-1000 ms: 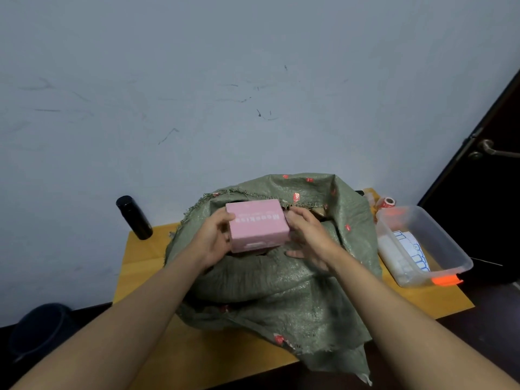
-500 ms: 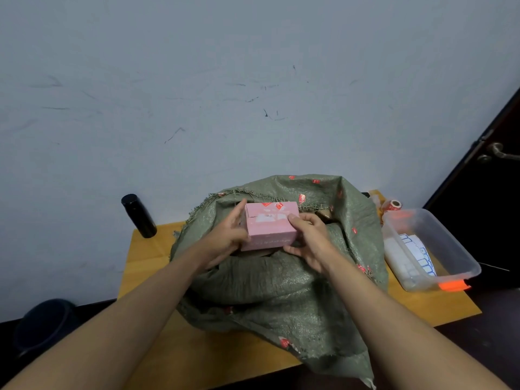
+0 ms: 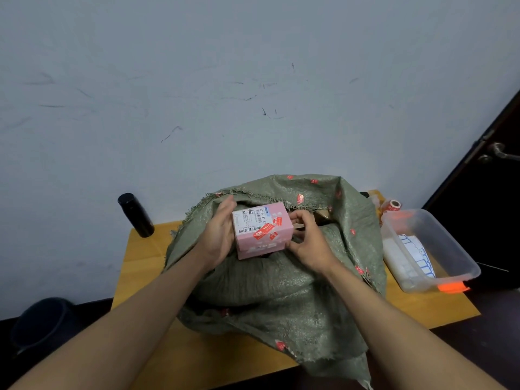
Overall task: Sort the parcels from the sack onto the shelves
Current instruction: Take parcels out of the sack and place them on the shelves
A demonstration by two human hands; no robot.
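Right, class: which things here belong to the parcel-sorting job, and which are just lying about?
Part of the job:
pink parcel, held between left hand and right hand
green sack

Just lying about:
black bottle
clear plastic tub
tape roll
dark bin

Both hands, left and right, hold pink parcel above sack.

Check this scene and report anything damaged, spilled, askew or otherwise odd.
Nothing serious stands out. The green sack has a frayed, ragged rim and lies slumped over the table's front edge. The pink parcel, held between the left hand and right hand, looks intact, label up. The clear tub overhangs the table's right edge.
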